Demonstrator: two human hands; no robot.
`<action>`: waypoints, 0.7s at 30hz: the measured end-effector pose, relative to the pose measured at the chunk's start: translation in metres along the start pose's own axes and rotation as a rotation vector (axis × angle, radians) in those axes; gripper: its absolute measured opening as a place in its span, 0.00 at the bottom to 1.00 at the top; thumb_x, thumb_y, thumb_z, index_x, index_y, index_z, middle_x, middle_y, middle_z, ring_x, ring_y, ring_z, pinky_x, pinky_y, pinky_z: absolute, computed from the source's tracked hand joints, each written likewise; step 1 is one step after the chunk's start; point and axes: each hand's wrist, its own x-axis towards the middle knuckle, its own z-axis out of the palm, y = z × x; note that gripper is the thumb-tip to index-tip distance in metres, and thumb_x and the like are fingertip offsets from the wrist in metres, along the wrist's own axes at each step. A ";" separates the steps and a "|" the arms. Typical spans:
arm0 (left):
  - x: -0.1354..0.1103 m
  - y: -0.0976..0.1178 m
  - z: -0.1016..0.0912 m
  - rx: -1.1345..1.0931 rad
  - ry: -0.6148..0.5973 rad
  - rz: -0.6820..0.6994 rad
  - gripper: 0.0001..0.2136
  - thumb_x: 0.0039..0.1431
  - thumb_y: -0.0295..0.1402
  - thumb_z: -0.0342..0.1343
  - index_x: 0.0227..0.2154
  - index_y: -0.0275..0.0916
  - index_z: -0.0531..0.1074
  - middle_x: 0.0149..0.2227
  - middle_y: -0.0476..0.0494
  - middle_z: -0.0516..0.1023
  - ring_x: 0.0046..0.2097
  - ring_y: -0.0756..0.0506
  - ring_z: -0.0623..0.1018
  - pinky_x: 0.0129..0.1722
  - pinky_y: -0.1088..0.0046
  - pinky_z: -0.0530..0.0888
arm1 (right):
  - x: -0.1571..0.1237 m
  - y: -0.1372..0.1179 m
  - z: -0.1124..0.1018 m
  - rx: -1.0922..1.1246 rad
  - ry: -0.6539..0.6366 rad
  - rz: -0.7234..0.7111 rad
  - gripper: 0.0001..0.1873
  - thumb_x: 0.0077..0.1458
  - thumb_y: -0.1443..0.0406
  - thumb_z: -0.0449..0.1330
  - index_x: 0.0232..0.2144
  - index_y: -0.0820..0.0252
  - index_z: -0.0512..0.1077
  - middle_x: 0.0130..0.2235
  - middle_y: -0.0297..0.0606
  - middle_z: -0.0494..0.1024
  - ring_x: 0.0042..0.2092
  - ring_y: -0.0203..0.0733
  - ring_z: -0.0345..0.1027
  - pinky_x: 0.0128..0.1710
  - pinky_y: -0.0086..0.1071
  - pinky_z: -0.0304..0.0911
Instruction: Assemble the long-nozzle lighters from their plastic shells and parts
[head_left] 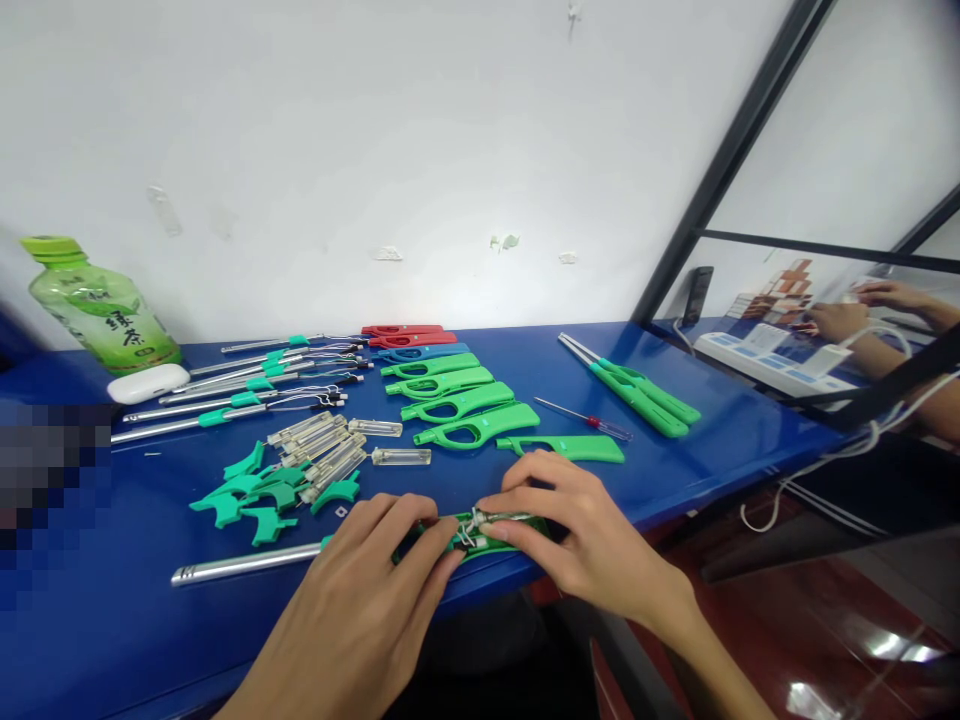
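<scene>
A green lighter casing half [495,547] lies under both hands at the table's front edge. From its left end runs a silver metal tube [247,564]. My left hand [367,590] is closed over the casing's front, thumb and fingertips beside small white wires [469,535]. Between thumb and fingers, my right hand [581,525] pinches a clear fuel tank [517,516] at its valve end, over the casing. Left of the hands lie loose green triggers [277,495] and a pile of clear fuel tanks [330,450]. Further green casing halves [480,425] lie just beyond.
Metal tubes with wires [225,390], an earbud case [148,383] and a tea bottle [105,310] stand left. Red casings [405,335], a screwdriver [585,418] and green lighters [637,390] lie behind. Beyond the black frame are a power strip [772,365] and another person's hands [847,318].
</scene>
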 end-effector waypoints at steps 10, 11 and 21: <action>-0.002 -0.001 0.002 -0.044 -0.030 -0.046 0.11 0.77 0.26 0.50 0.53 0.40 0.76 0.43 0.45 0.77 0.42 0.43 0.75 0.44 0.63 0.73 | 0.000 -0.002 -0.002 -0.010 -0.028 0.013 0.13 0.76 0.57 0.62 0.52 0.50 0.85 0.44 0.39 0.82 0.45 0.44 0.76 0.47 0.41 0.69; -0.002 -0.002 0.002 -0.050 -0.030 -0.044 0.12 0.77 0.26 0.50 0.54 0.40 0.76 0.43 0.46 0.77 0.42 0.44 0.74 0.43 0.63 0.72 | 0.000 -0.002 -0.002 -0.006 -0.030 0.015 0.13 0.76 0.57 0.62 0.53 0.49 0.85 0.45 0.38 0.82 0.45 0.44 0.76 0.46 0.41 0.68; -0.002 -0.003 0.002 -0.115 -0.051 -0.066 0.13 0.77 0.26 0.50 0.53 0.43 0.77 0.43 0.46 0.77 0.40 0.44 0.71 0.42 0.64 0.71 | 0.000 0.000 -0.001 0.027 -0.036 0.039 0.13 0.75 0.58 0.62 0.54 0.49 0.85 0.45 0.37 0.81 0.45 0.43 0.76 0.47 0.41 0.66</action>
